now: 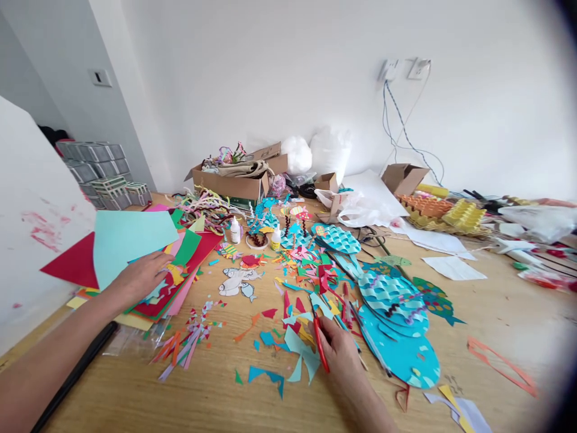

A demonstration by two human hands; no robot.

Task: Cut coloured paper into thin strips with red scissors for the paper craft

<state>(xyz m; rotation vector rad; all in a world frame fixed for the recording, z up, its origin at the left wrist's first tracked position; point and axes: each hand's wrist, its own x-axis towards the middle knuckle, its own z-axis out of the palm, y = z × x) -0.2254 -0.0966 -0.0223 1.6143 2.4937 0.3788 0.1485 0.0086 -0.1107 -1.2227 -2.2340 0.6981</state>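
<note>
My left hand (143, 275) lies over a pile of coloured paper on the left, fingers reaching across it. Under and beside the fingers are a red sheet (204, 248), a green piece (187, 246) and small yellow and pale blue scraps. A large light blue sheet (130, 237) rises just behind this hand. In my right hand (337, 346), low in the middle, is a pair of scissors (321, 344) with red handles, its blades pointing away over the scraps. Pale blue offcuts (303, 353) lie left of the scissors. Layered blue paper discs (406, 349) are to the right.
Cut-out paper fish (237, 281) and glue bottles (235, 230) stand or lie mid-table. Farther back are a cardboard box (234, 182) and a white plastic bag (367, 207). Egg trays (464, 215) are at right. Thin paper strips (192, 346) lie near the front left.
</note>
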